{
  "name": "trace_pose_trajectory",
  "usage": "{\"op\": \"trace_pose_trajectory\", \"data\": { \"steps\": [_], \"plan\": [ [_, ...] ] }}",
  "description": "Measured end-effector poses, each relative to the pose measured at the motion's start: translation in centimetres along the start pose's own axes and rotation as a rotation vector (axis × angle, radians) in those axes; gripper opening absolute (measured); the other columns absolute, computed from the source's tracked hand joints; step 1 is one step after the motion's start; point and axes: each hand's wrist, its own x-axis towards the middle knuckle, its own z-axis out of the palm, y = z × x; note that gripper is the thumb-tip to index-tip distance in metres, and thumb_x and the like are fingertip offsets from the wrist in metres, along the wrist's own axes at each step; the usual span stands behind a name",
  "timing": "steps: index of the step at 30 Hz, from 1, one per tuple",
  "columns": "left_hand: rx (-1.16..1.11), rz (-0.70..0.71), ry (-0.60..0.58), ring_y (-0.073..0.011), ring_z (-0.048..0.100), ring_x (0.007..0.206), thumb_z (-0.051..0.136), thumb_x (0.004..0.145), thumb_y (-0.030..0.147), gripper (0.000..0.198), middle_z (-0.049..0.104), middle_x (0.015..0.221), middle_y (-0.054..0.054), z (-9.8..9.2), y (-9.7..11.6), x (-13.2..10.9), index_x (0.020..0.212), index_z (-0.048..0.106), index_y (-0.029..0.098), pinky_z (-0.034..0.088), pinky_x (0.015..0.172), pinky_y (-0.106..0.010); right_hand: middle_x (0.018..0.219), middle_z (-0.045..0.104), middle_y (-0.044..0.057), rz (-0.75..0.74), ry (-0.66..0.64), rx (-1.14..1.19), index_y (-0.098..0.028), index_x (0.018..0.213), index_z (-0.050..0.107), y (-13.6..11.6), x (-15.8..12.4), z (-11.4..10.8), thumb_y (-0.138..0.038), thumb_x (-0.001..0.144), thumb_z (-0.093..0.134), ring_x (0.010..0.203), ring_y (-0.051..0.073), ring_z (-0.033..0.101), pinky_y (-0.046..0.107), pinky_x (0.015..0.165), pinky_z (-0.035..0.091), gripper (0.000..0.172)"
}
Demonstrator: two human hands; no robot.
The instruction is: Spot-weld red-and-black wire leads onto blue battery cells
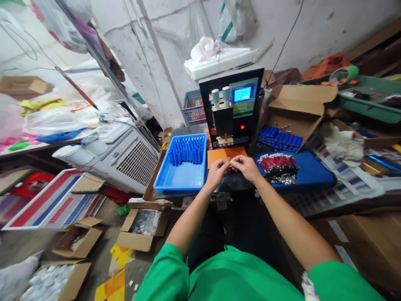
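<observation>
Both hands are close together over an orange board [213,157] at the foot of a black spot-welding machine [206,90] with a lit blue screen. My left hand [217,172] is closed in a pinch. Opposite it, my right hand [247,168] pinches too, thumb and forefinger pressed together. Whatever small piece lies between the fingertips is too small to make out. Left of the hands, a blue tray [184,179] bears many blue cylindrical cells [188,151]. To the right, a pile of red and black wire leads [278,165] with metal ends lies on a blue surface [315,169].
An open cardboard box [297,100] with blue wrapped cells stands right of the machine. Farther right is a green bin [369,106] with a tape roll. A grey air cooler [125,152] stands at the left, with several cardboard boxes [138,240] on the floor.
</observation>
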Motion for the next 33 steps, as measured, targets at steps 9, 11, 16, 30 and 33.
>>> {"op": "trace_pose_trajectory", "data": {
  "steps": [9,11,16,30,33],
  "plan": [
    [0.844,-0.061,0.316,-0.0211,0.066,0.095,0.057,0.089,0.023,0.022,0.071,0.101,-0.009,-8.4,0.0,0.9,0.108,0.067,0.018,0.049,0.088,-0.033,0.065,0.065,0.007,-0.002,0.171,-0.089,-0.016,0.075,0.066,2.1,2.1,0.3,-0.067,0.062,0.076,0.062,0.019,0.062,0.034,0.065,0.051,0.053],
    [1.085,-0.212,0.307,-0.0254,0.065,0.107,0.058,0.089,0.024,0.035,0.070,0.111,-0.012,-11.0,0.3,1.1,0.124,0.062,0.018,0.048,0.093,-0.035,0.065,0.066,0.008,0.019,0.175,-0.104,-0.016,0.075,0.066,2.6,2.4,0.3,-0.069,0.061,0.075,0.062,0.020,0.063,0.034,0.065,0.052,0.056],
    [1.412,-0.467,0.276,-0.0314,0.064,0.114,0.056,0.091,0.027,0.054,0.061,0.127,-0.019,-15.9,0.6,1.9,0.143,0.045,0.019,0.049,0.093,-0.040,0.069,0.068,0.009,0.026,0.176,-0.128,-0.016,0.076,0.066,2.9,2.5,0.4,-0.071,0.061,0.074,0.064,0.021,0.064,0.035,0.066,0.051,0.057],
    [1.450,-0.525,0.284,-0.0353,0.065,0.107,0.053,0.086,0.015,0.049,0.063,0.117,-0.027,-17.3,-0.2,2.4,0.134,0.047,0.007,0.048,0.089,-0.042,0.072,0.068,0.009,0.013,0.163,-0.081,-0.015,0.077,0.066,3.0,2.6,0.4,-0.059,0.064,0.077,0.064,0.020,0.064,0.035,0.067,0.053,0.047],
    [1.301,-0.408,0.387,-0.0326,0.066,0.101,0.059,0.082,0.017,0.050,0.067,0.109,-0.022,-17.2,0.4,1.9,0.130,0.052,0.008,0.049,0.087,-0.041,0.068,0.066,0.006,0.023,0.148,-0.030,-0.015,0.073,0.066,2.6,2.6,0.1,-0.054,0.063,0.077,0.062,0.018,0.062,0.033,0.066,0.052,0.042]
  ]
}}
